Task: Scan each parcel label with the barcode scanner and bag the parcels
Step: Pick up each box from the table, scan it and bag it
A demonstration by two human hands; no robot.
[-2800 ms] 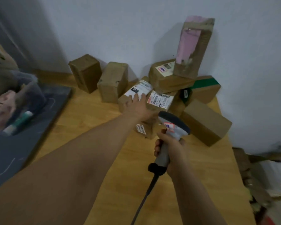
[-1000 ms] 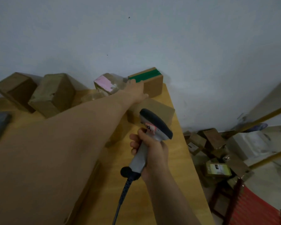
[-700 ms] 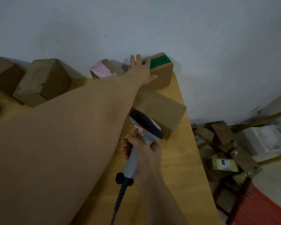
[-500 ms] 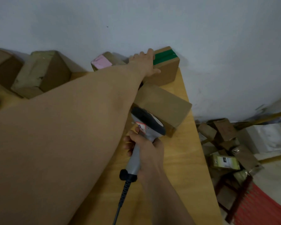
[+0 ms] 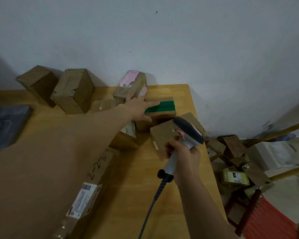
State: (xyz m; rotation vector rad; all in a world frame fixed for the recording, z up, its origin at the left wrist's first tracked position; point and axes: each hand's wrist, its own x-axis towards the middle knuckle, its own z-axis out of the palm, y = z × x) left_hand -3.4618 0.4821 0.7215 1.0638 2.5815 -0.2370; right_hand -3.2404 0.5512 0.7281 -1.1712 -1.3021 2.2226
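left hand (image 5: 139, 109) stretched out to the far right corner of the table (image 5: 136, 187); fingers straight and spread, lying flat on top of the green-taped box (image 5: 165, 107); thumb along its near edge; not curled round anything as far as I can see

right hand (image 5: 184, 153) wrapped tight round the handle of the barcode scanner (image 5: 186, 133); scanner held upright above the right edge of the table, dark head tipped forward and to the right; the head overlaps the plain box (image 5: 160, 135) in view, can't tell whether it touches; coiled cable (image 5: 152, 204) drops from the handle base toward the bottom edge

green-taped box sits near the wall (image 5: 162, 40), just behind the plain box; pink-taped box (image 5: 131, 85) just left of it, touching the back of the left hand, tilted; small box (image 5: 128, 136) with a white label partly under the left forearm, just beside the plain box

long box (image 5: 93, 169) lies along the near left, mostly hidden by the forearm; white barcode label (image 5: 83, 199) facing up, handwritten digits above it, too blurred to read for sure

two brown boxes (image 5: 62, 88) stand side by side at the back left, near the wall; dark mat (image 5: 5, 121) at the far left edge

floor to the right of the table: pile of parcels (image 5: 231, 156); red chair (image 5: 266, 219) in the bottom right corner; frame is motion-blurred, so no fine detail on those
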